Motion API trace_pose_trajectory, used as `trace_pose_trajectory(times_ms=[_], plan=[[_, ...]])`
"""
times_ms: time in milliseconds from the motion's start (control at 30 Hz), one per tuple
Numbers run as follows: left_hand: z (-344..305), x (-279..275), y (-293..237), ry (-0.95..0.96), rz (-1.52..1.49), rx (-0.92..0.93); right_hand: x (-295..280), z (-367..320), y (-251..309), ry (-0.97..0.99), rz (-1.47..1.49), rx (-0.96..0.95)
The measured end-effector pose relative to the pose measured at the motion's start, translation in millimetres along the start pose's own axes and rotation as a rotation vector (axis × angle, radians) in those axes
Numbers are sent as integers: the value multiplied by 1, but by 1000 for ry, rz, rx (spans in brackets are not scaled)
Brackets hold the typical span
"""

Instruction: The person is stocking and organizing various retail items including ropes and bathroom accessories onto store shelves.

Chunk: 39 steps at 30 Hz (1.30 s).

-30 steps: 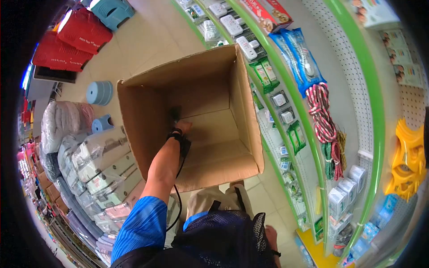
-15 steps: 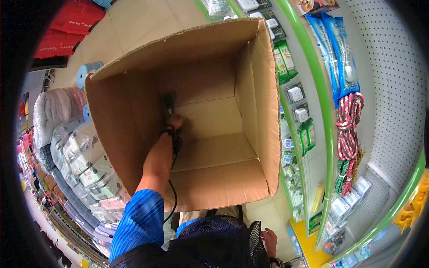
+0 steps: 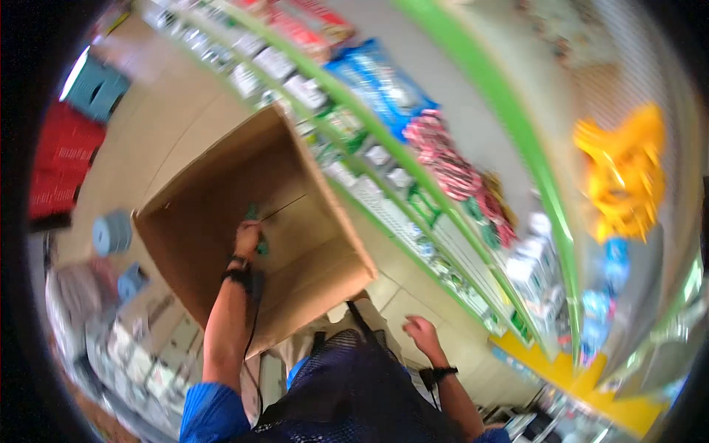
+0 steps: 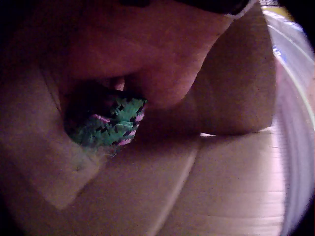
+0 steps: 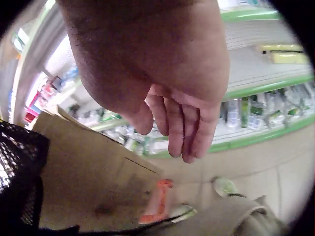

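Note:
Inside an open, deep cardboard box, my left hand grips a bundle of green cord with black and pink flecks. The left wrist view shows the cord bundle close up, its frayed end poking out below the palm near the cardboard wall. Part of the bundle is hidden in the hand. My right hand hangs outside the box, to its right, fingers loosely bent and nothing in them. In the right wrist view its fingers point down above the floor, beside the box's outer side.
A shelf rack with green edges runs along the right, holding packaged plugs, a pink-and-black rope bundle and blue packets. Stacked bagged goods and blue stools stand left. Yellow plastic items hang at far right.
The head view has turned and drawn back, so the box appears smaller and further left. My right hand has come up from beside my body into fuller view. The left hand stays inside the box.

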State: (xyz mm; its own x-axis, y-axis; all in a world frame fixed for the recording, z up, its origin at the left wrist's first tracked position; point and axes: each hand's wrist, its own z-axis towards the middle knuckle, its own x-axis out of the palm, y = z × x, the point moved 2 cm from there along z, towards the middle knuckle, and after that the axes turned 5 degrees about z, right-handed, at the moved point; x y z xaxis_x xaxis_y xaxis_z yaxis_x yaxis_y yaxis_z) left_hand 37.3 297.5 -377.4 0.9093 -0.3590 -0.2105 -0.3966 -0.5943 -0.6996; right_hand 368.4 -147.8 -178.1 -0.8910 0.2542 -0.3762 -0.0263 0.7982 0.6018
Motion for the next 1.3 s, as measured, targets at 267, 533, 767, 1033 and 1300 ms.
trace_pose_trajectory(times_ms=[267, 533, 767, 1033, 1300], plan=[[-236, 23, -202, 139, -116, 473, 39, -4, 209, 142, 312, -287], [-360, 107, -221, 428, 254, 822, 37, -28, 275, 385, 619, -432], [-385, 122, -227, 569, 415, 914, -62, -18, 234, 120, 379, -523], [-349, 46, -164, 139, 273, 770, -224, 25, 212, -630, -470, -737], [-369, -14, -90, -208, 203, 593, -266, 116, 204, -642, -622, -694]])
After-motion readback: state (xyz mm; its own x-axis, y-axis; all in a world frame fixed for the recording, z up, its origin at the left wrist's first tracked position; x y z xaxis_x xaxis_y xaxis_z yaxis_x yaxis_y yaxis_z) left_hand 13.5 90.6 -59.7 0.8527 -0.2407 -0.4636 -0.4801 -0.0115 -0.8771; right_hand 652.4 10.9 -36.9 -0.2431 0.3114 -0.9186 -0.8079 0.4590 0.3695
